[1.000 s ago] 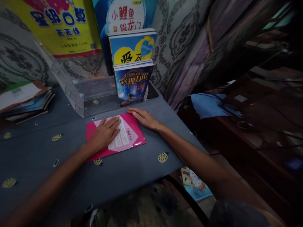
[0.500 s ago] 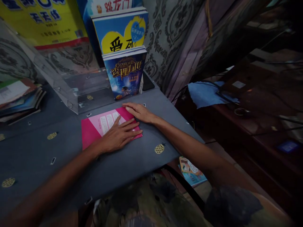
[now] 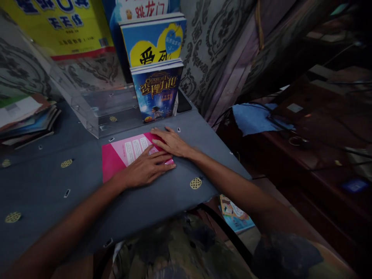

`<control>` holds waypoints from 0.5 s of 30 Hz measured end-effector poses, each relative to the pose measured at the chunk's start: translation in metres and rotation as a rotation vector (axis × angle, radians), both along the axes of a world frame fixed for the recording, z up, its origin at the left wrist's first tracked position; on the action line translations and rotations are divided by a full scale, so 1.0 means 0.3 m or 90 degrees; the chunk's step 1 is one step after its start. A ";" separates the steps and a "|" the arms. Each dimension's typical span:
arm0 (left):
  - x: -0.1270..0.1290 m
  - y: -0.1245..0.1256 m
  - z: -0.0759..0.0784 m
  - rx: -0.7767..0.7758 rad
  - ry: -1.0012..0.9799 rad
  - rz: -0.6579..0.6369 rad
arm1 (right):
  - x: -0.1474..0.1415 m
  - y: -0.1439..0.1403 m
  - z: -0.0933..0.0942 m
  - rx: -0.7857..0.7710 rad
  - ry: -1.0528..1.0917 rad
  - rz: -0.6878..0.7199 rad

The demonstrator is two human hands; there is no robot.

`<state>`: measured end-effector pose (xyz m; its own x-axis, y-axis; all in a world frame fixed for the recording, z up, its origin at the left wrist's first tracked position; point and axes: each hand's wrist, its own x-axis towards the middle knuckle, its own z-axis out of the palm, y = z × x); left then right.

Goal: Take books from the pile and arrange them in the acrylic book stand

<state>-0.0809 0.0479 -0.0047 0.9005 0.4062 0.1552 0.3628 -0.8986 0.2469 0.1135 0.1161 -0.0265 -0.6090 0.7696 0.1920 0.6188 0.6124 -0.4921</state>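
The left hand (image 3: 145, 168) is lying flat, fingers spread, on the thin pink paperback booklet (image 3: 124, 155) on the grey worktop (image 3: 43, 186); the right hand (image 3: 170, 141) is pressing open-palmed on its far right corner, gripping nothing.

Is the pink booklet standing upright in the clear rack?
No, the pink booklet lies flat on the table under both hands.

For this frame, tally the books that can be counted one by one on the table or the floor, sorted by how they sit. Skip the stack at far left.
Lying flat on the table: 1, the pink book under both hands
Standing upright: 2, the dark blue book and the blue and yellow book behind it
On the floor: 1, the picture book
Total: 4
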 end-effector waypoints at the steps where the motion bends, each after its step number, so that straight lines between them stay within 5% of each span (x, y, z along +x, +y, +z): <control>1: 0.001 -0.001 0.001 0.002 -0.004 -0.005 | 0.000 -0.003 0.001 0.003 -0.003 0.000; 15: -0.069 -0.135 -0.010 0.049 0.028 0.058 | 0.003 -0.023 0.003 0.035 -0.047 0.026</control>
<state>-0.1016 0.0075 -0.0076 0.8671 0.4749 0.1502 0.4526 -0.8771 0.1606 0.1144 0.1093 -0.0255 -0.6535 0.7335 0.1868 0.6259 0.6625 -0.4116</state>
